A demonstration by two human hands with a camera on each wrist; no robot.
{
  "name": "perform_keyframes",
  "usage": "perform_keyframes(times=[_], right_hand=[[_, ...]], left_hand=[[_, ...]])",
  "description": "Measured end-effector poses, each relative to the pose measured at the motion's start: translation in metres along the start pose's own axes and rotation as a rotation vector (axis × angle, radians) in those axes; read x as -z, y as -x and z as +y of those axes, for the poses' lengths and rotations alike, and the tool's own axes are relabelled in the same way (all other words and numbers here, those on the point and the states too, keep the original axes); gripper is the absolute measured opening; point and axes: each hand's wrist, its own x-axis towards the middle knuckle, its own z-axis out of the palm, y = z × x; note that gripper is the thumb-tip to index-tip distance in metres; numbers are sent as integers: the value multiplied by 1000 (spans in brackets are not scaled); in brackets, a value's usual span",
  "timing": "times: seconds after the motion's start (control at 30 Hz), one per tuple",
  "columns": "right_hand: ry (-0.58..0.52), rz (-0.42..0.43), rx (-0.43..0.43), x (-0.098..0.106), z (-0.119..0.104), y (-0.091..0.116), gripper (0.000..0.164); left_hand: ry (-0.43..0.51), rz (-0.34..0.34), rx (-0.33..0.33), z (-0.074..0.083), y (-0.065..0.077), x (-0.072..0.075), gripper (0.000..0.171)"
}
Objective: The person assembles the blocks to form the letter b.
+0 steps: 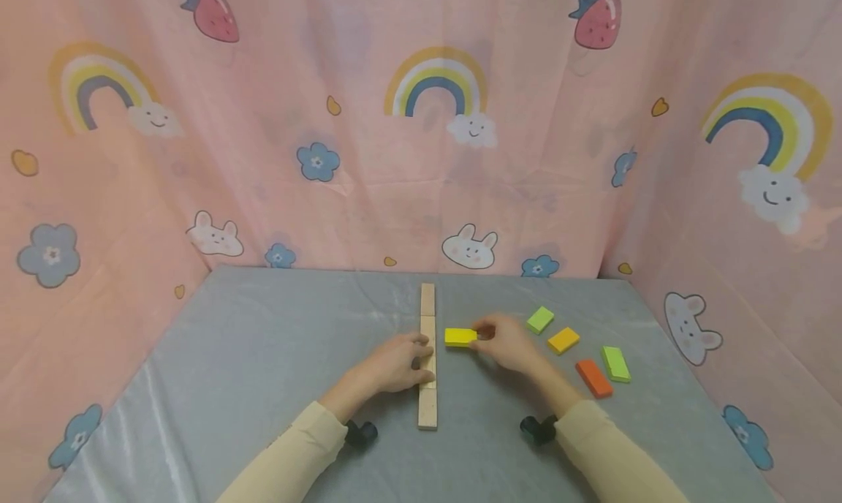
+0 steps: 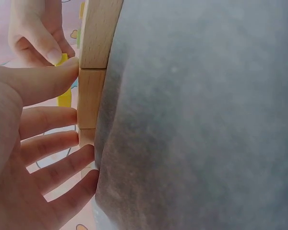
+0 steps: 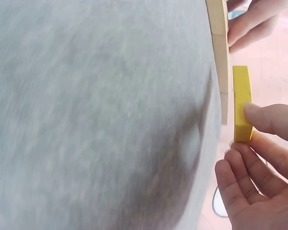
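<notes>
A straight row of plain wooden blocks, laid end to end, runs away from the person across the grey cloth. My left hand rests its fingertips on the middle of that row, thumb nearest the body and fingers spread in the left wrist view. Just right of the row, my right hand pinches one end of a yellow block between thumb and fingers. In the right wrist view the yellow block is held apart from the wooden row, its long free end pointing towards it.
Several coloured blocks lie right of the right hand: a green block, an orange-yellow block, a red-orange block and another green block. A pink patterned curtain stands behind the cloth-covered table and along both sides.
</notes>
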Motion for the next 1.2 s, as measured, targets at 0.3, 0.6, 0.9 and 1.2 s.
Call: perform_keyframes(times=[0.3,0.6,0.9,1.2], right_hand=[[-23,13,-10,-8,-8,-6,30],[-37,-17,13,-19,-4,-13,29],[29,-38,37,-21,-9,-14,29],[59,-49,33,-22,-12,-13,30]], left_hand=[[-8,7,-14,-2,-1,0,54],[-17,4,-15,-1,-1,0,54],[-2,4,-13,0,0,1,55],[0,5,-20,0,0,1,54]])
